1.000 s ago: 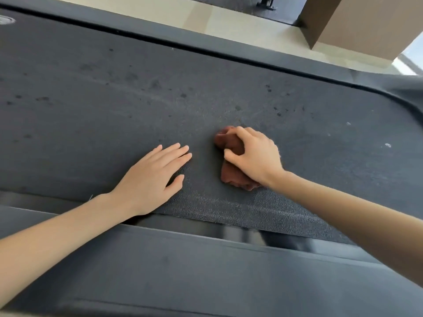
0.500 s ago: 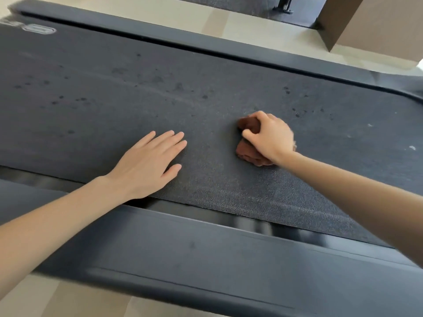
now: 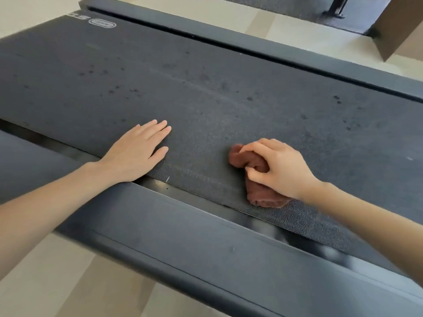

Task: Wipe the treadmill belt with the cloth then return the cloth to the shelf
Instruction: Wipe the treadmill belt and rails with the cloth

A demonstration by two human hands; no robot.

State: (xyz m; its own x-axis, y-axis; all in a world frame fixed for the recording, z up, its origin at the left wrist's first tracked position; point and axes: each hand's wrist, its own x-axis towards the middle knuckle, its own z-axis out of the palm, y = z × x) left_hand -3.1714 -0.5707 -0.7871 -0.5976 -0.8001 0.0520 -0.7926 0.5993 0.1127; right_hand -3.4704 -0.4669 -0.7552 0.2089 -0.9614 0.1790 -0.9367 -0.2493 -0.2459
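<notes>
Head view: the crumpled brown cloth [image 3: 263, 195] is being gripped by the right hand [image 3: 279, 168] at the near edge of the treadmill belt [image 3: 229, 106], the left hand [image 3: 135, 154] being rested flat, fingers straight, with dark spots [image 3: 135, 90] and shelving apparently outstanding.

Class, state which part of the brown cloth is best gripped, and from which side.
Grip the raised, bunched upper part of the cloth from above, as the right hand does; the lower flap lies flat on the belt, offering little to pinch.

Bright daylight, soft wide-angle edge blur
</notes>
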